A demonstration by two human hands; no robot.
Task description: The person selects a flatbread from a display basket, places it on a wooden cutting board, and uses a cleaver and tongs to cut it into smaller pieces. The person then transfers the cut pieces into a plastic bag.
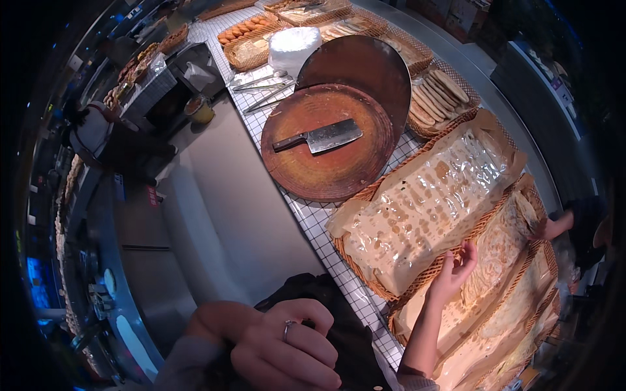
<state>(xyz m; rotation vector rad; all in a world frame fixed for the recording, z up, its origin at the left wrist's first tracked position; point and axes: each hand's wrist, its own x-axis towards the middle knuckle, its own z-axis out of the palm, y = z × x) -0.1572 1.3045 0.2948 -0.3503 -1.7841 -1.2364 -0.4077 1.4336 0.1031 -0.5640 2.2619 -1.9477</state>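
Observation:
My left hand point(283, 345), with a ring on one finger, is held close to my body in a loose fist. I see nothing in it. My right hand point(456, 268) is over the inner edges of the wicker baskets, its fingers bent and thumb apart, with nothing between them. Beside it lies a paper-lined basket of flatbread point(417, 208) under clear plastic film. Below and right of that hand is another tray of pale, flaky flatbread point(492, 260). Farther off, a cleaver point(334, 136) rests flat on a round wooden chopping board point(326, 179).
A dark round board point(365, 62) leans behind the chopping board. Tongs point(264, 98) lie beside a white stack point(295, 49). A basket of long flatbreads point(440, 98) stands farther back. Another person's hand point(554, 226) reaches in from the right. A second person point(98, 133) is at far left.

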